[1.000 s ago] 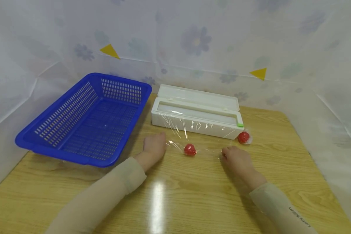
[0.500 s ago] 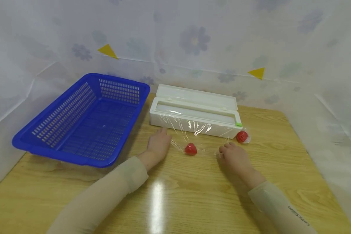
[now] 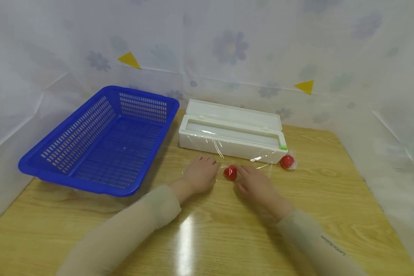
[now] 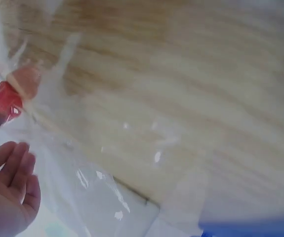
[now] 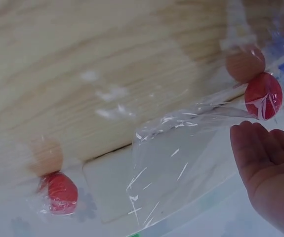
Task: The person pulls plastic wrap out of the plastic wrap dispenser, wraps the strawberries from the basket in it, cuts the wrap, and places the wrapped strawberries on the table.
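Note:
A small red ball [image 3: 230,173] lies on the table in clear plastic wrap [image 5: 181,121], directly in front of the white wrap dispenser [image 3: 232,147]. My left hand [image 3: 201,174] is just left of the ball, its fingers loosely bent and the thumb apart from them in the left wrist view. From the right, my right hand [image 3: 257,184] reaches in with fairly straight fingers, their tips right beside the ball. Creased film spreads around both hands and up to the dispenser's front. The right wrist view shows the same ball [image 5: 263,96] between thumb and fingertips, film pulled over it.
Another wrapped red ball [image 3: 287,161] sits by the dispenser's right end. The dispenser's lid [image 3: 232,115] stands open at the back. A large blue basket [image 3: 134,180] occupies the left side. A flowered sheet [image 3: 227,46] hangs behind the wooden table [image 3: 220,237].
Both hands have come inward to the red ball, the left moving right and the right moving left. The ball has shifted slightly right, and the film around it is gathered closer.

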{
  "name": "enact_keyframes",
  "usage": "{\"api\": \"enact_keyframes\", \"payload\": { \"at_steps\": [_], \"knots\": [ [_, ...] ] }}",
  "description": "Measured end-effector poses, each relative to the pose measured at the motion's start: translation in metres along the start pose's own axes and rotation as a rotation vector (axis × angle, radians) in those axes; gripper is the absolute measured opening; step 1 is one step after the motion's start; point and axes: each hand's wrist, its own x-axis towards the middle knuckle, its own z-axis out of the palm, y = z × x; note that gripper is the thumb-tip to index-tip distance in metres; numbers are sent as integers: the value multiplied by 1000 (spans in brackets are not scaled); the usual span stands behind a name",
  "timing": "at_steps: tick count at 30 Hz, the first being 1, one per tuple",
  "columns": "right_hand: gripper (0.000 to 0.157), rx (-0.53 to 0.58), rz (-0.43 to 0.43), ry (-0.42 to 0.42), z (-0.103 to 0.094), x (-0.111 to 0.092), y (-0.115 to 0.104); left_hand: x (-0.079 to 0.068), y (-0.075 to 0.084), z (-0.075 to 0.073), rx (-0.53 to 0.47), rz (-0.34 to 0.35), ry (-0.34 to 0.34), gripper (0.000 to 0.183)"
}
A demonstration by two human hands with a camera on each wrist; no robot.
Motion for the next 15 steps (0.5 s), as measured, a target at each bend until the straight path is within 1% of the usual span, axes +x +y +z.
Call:
{"api": "enact_keyframes", "payload": {
  "at_steps": [2,4,6,8,11,15],
  "knots": [
    [57,33,33,-18,4,4,-2,3,3,5,-9,19,-30,34],
    [58,46,58,-32,8,7,-3,6,4,10,-11,14,-46,30],
    [59,49,81,-40,10,8,-4,8,4,14,-6,10,-50,25],
    [59,39,84,-37,11,9,-5,9,5,16,-6,12,-45,23],
    [53,13,103,-26,12,10,-4,10,5,18,-5,12,-43,24],
    [42,-42,127,-31,11,13,-4,10,5,18,11,4,-61,24]
  ]
}}
